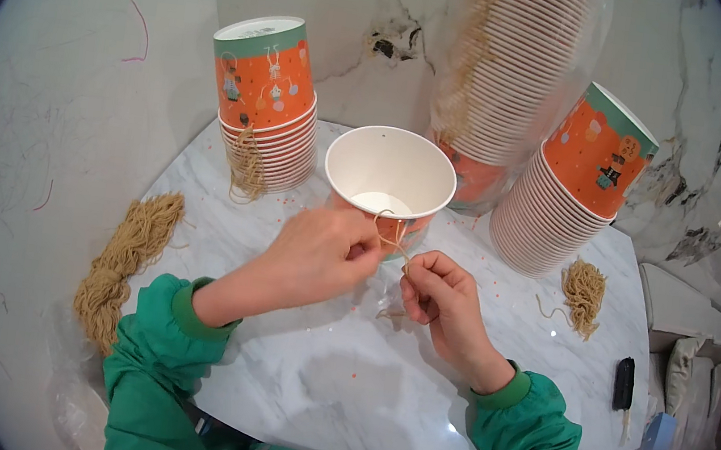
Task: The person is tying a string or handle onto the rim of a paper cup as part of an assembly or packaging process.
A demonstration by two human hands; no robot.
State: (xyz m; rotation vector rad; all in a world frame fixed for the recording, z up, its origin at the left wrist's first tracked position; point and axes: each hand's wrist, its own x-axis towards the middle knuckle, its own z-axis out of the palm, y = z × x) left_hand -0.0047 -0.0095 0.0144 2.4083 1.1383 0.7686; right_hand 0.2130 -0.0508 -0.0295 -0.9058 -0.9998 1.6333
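A white-lined paper cup [391, 170] with an orange printed outside stands upright, mouth up, at the middle of the table. In front of it my left hand [322, 247] is closed, its fingers pinching a thin tan string [392, 243]. My right hand [445, 303] pinches the same string a little lower and to the right. Loops of the string cross between the two hands, close to the cup's front wall. A short tan end hangs below the right fingers. My left fingertips are partly hidden behind the hand.
Upside-down cup stacks stand at the back left [266, 110] and right [568, 183]. A tall bagged cup stack [514, 73] rises between them. Tan yarn bundles lie at the left edge [129, 264] and right [584, 297]. A black wrapped object [624, 383] rests near the marbled table's [347, 403] right edge.
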